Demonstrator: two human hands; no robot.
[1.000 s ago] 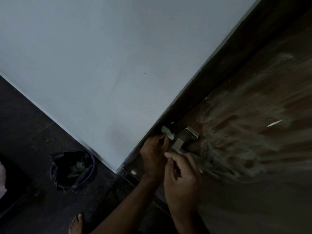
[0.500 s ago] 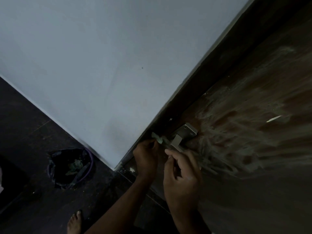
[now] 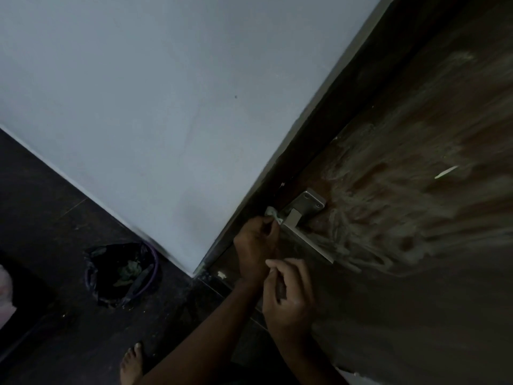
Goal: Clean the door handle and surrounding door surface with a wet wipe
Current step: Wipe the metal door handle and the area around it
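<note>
A silver lever door handle with a square backplate sits on the dark brown door. Pale streaky smears spread over the door to the right of the handle. My left hand pinches a small crumpled greenish wet wipe and presses it against the handle's neck, on the side toward the door edge. My right hand hangs below the lever, apart from it, fingers curled in with nothing visible inside them.
A pale grey wall fills the left and top, meeting the dark door frame. On the dark floor, a black bin bag with a purple rim holds used wipes. My bare foot shows at the bottom.
My right hand has dropped away from the lever, which now shows along its full length. My left hand stays at the handle's neck with the wipe, shifting slightly.
</note>
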